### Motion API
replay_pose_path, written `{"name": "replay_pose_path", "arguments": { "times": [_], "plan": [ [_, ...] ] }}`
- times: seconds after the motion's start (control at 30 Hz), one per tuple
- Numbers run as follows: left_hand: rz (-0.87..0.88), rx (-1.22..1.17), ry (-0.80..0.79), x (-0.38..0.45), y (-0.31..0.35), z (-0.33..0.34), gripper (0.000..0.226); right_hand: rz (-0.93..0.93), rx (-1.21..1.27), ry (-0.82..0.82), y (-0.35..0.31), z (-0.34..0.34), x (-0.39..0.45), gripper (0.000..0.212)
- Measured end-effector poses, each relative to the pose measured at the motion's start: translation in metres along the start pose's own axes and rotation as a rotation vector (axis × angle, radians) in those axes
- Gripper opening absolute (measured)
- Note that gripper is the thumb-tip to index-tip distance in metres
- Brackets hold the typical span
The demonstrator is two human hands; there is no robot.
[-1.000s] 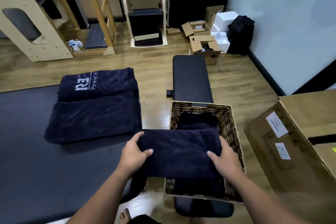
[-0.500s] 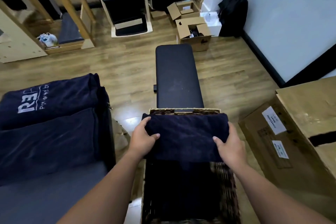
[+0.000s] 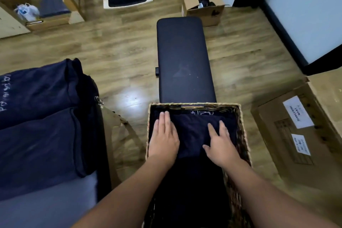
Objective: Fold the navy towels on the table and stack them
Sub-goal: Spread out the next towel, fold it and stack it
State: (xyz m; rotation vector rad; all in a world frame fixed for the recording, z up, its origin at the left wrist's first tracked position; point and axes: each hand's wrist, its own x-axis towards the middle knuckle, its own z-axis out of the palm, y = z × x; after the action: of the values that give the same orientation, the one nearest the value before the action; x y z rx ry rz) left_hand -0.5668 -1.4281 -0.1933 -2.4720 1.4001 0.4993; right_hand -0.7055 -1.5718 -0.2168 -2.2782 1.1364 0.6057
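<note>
Here both hands — left hand (image 3: 163, 138) and right hand (image 3: 221, 143) — lie flat with straight fingers on the folded navy towel (image 3: 192, 131) inside the wicker basket (image 3: 242, 135), probably pressing it level for stacking.

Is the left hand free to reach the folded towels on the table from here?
Probably yes: the left hand lies flat on the basket towel, gripping nothing, and nothing blocks the way to the folded towels.
</note>
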Motion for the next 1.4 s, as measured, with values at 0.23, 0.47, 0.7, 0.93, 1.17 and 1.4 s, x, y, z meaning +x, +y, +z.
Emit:
{"name": "replay_pose_path", "arguments": {
  "times": [0.23, 0.47, 0.7, 0.93, 1.17, 1.4],
  "plan": [
    [-0.066, -0.037, -0.260, 0.011, 0.017, 0.020, 0.111, 0.055, -0.021, -0.021, 0.002, 0.001, 0.023, 0.093],
    [-0.011, -0.274, -0.269, 0.051, -0.012, 0.052, 0.121, 0.071, 0.010, -0.071, 0.008, -0.003, 0.054, 0.095],
    [-0.059, -0.402, -0.280, 0.039, -0.006, 0.039, 0.114, 0.035, 0.121, -0.188, 0.016, -0.008, 0.046, 0.105],
    [-0.159, -0.709, -0.257, -0.022, -0.011, 0.012, 0.069, 0.018, 0.407, -0.188, 0.025, -0.012, -0.021, 0.074],
    [-0.316, -0.944, -0.233, -0.115, -0.013, -0.010, 0.045, -0.014, 0.501, -0.226, 0.020, -0.008, -0.106, 0.052],
    [-0.360, -1.012, -0.184, -0.216, -0.019, -0.011, 0.023, -0.182, 0.377, -0.367, 0.012, -0.001, -0.169, 0.049]
  ]
}}
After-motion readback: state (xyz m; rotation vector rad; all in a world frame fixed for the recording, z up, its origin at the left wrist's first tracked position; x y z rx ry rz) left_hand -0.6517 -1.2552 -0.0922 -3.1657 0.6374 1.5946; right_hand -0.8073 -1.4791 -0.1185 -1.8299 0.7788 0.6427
